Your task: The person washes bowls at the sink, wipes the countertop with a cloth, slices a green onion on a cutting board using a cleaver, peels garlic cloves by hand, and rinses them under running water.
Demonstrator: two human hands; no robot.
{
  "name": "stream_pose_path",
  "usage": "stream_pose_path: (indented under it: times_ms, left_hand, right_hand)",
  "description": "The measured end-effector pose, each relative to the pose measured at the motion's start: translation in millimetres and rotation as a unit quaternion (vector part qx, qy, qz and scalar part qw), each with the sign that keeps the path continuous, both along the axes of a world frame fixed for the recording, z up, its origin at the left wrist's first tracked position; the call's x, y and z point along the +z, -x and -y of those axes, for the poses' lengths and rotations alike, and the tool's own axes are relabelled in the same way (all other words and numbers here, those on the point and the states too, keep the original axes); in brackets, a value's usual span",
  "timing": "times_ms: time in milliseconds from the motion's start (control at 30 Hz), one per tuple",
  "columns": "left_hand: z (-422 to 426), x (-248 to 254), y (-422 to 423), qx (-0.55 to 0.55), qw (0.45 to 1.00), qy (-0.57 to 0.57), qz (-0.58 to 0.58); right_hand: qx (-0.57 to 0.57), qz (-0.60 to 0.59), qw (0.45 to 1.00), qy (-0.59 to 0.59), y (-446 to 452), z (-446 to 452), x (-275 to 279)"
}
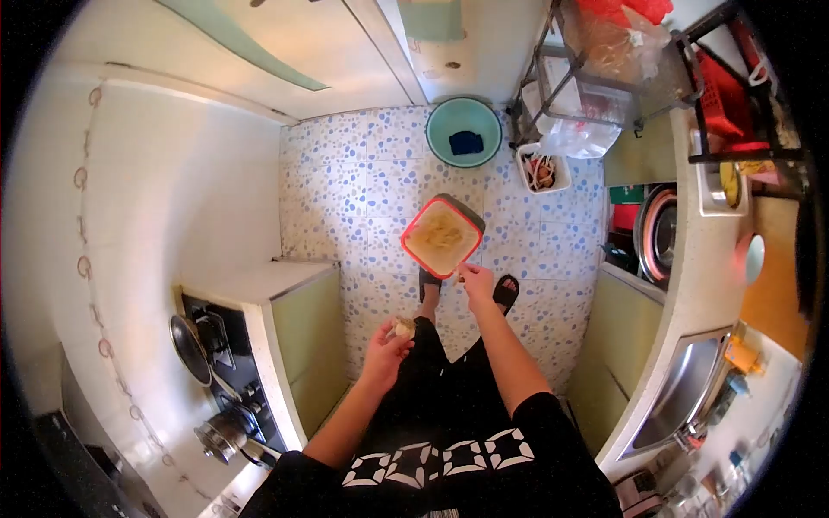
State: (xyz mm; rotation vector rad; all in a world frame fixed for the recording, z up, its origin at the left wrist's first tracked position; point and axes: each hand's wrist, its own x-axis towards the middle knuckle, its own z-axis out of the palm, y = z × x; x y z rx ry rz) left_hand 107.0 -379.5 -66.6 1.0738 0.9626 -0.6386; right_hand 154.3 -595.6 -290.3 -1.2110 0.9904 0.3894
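Observation:
My right hand (477,285) has its fingers closed on the near corner of a square bin (427,263) with a red rim. Inside it is a pale lining with yellowish scraps at the bottom. The bin is in front of me, over the tiled floor. Lower and to the left, my left hand (384,356) pinches a small pale-brown lump (403,327), perhaps a garlic bulb; its exact kind is unclear. The lump is apart from the bin.
A green tub (439,157) with a dark blue cloth stands by the door. Right of it are a white basket (544,186) and a wire rack (596,116). A stove (246,367) with pans is at left, a sink (678,401) at right.

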Motion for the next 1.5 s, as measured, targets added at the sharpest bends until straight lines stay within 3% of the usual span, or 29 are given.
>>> stream_pose_path:
  times_ms: [133, 333, 433, 533, 633, 667, 733, 800, 933, 1033, 1133, 1233, 1333, 1433, 1500]
  left_hand:
    - [-33, -18, -25, -0.02, 1.0, 0.004, -0.014]
    - [-82, -42, -60, -0.007, 0.999, -0.025, -0.031]
    - [-91, -40, -72, -0.006, 0.999, -0.027, -0.032]
    - [-91, -43, -79, -0.014, 0.999, -0.018, -0.033]
    - [-86, -43, -85, -0.025, 0.999, -0.01, -0.042]
    - [-82, -42, -87, -0.028, 0.999, -0.007, -0.045]
    - [-81, -49, -84, -0.044, 0.998, 0.002, -0.041]
    - [-78, -52, -84, -0.051, 0.998, 0.006, -0.043]
    - [-74, -52, -84, -0.05, 0.998, 0.011, -0.047]
    - [-75, -54, -83, -0.055, 0.998, 0.017, -0.04]
    - [-74, -54, -81, -0.051, 0.998, 0.015, -0.038]
    - [-71, -54, -80, -0.055, 0.998, 0.003, -0.027]
    - [-64, -51, -87, -0.091, 0.996, -0.025, -0.001]
    - [-55, -39, -99, -0.136, 0.987, -0.056, 0.059]
    - [-44, -29, -107, -0.154, 0.981, -0.059, 0.105]
  right_hand:
    - [-0.079, 0.007, 0.997, 0.006, -23, -29, -44]
    - [-0.086, -0.022, 0.995, 0.055, -24, -61, -102]
    - [0.066, -0.105, 0.984, 0.129, -17, -55, -119]
    - [0.095, -0.086, 0.96, 0.248, 1, -60, -153]
    - [0.117, 0.103, 0.926, 0.344, 10, -67, -170]
    - [0.085, 0.088, 0.944, 0.307, 12, -66, -172]
    - [0.016, 0.059, 0.971, 0.231, -1, -66, -142]
    - [0.025, -0.048, 0.987, 0.153, -16, -53, -112]
    - [0.067, -0.122, 0.986, 0.092, -12, -47, -122]
    - [0.026, 0.003, 0.984, 0.174, -1, -58, -133]
    - [0.0, 0.038, 0.988, 0.146, -5, -64, -121]
    - [0.072, -0.005, 0.978, 0.194, -9, -59, -102]
    - [0.143, 0.083, 0.945, 0.283, -6, -63, -98]
    - [0.121, 0.011, 0.985, 0.125, -10, -59, -89]
    - [0.063, 0.085, 0.982, 0.157, -11, -58, -60]
